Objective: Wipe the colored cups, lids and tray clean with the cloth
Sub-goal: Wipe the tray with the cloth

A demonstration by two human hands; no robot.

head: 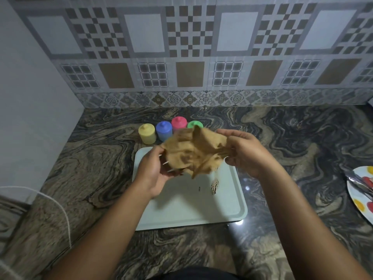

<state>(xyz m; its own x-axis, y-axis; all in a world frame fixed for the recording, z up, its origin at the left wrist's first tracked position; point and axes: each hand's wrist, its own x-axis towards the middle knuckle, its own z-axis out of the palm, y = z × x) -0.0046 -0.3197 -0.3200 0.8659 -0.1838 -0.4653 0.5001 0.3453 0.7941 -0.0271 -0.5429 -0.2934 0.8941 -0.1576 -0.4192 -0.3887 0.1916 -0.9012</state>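
A crumpled tan cloth [194,150] hangs in the air above the pale tray [193,211]. My left hand [154,168] grips its left edge and my right hand [245,151] grips its right edge. The tray lies flat on the counter and has a brown smear [215,184] near its middle right. Behind the tray stand lidded cups in a row: yellow [147,133], blue [164,130], pink [179,123] and green [194,124]. The cloth hides part of the green cup.
The marbled stone counter [292,138] runs to a tiled wall at the back and a plain wall on the left. A patterned plate [361,197] with cutlery sits at the right edge. A white cord [60,207] trails at the left.
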